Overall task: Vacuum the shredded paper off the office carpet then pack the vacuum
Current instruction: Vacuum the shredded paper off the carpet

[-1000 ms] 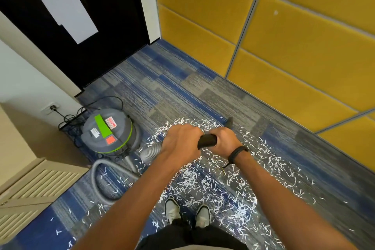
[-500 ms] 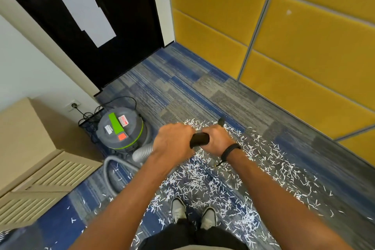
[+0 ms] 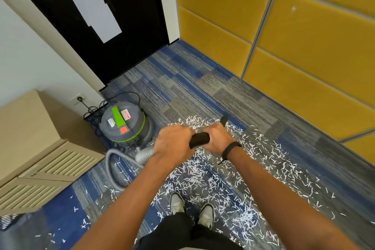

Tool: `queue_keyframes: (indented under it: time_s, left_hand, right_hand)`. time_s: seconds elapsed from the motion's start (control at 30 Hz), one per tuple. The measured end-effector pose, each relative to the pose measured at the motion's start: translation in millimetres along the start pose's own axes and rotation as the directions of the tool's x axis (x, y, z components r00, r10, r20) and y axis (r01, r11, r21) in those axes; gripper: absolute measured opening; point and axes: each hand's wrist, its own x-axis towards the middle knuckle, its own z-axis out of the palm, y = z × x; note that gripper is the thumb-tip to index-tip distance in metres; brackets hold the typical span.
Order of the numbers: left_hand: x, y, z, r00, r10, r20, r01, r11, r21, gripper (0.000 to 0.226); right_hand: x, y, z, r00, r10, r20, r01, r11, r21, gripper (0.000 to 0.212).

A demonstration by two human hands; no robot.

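Both grips unchanged from a second ago: left hand [image 3: 172,144] and right hand [image 3: 218,138] curl round the black wand handle [image 3: 199,139], shredded paper [image 3: 213,176] underfoot. The view has tipped up; the vacuum [image 3: 123,124] sits at ten o'clock. The nozzle is mostly hidden behind the hands.

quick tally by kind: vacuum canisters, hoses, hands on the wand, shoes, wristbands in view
vacuum canister: 1
hose: 1
hands on the wand: 2, left hand and right hand
shoes: 2
wristband: 1
total: 7
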Motion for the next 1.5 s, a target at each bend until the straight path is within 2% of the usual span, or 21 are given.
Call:
queue_keyframes:
  time_s: [0.27, 0.43, 0.73, 0.9, 1.07, 1.23, 1.5]
  left_hand:
    - [-7.8, 4.2, 0.9, 1.000, -0.006, 0.022, 0.006, 1.000, 0.019, 0.025]
    - [-3.8, 11.8, -1.0, 1.000, 0.002, 0.009, -0.002, 1.000, 0.015, 0.026]
    - [4.6, 10.3, 1.1, 0.999, 0.011, 0.038, -0.010, 0.999, -0.032, 0.022]
    - [3.6, -3.1, 5.3, 1.000, 0.011, 0.009, -0.011, 1.000, 0.023, 0.024]
    - [-3.0, -13.1, 8.0, 1.000, -0.002, 0.028, 0.001, 0.999, 0.034, 0.025]
    - [-10.8, -14.8, 4.2, 0.999, 0.024, 0.036, -0.026, 0.998, 0.051, 0.023]
    - [-26.0, -38.6, -17.9, 1.000, 0.007, 0.024, -0.009, 0.995, 0.100, 0.027]
  right_hand:
    - [-14.1, -10.2, -5.4, 0.999, 0.034, 0.029, -0.036, 0.996, 0.081, 0.021]
    - [-19.1, -3.7, -12.0, 0.999, 0.031, -0.008, -0.031, 0.998, 0.059, 0.005]
    - [-12.8, -0.9, -12.9, 0.999, 0.041, -0.002, -0.041, 0.999, 0.022, 0.013]
    - [-1.2, -4.6, -1.0, 0.999, 0.047, 0.001, -0.047, 0.999, -0.004, 0.011]
    - [-1.3, -21.4, -1.2, 1.000, 0.009, -0.011, -0.009, 1.000, 0.016, 0.026]
    - [-7.9, -30.1, 2.3, 0.998, 0.060, -0.004, -0.059, 0.997, 0.050, 0.024]
    - [-4.3, -66.7, 1.7, 0.998, 0.033, -0.054, -0.030, 0.997, 0.068, 0.026]
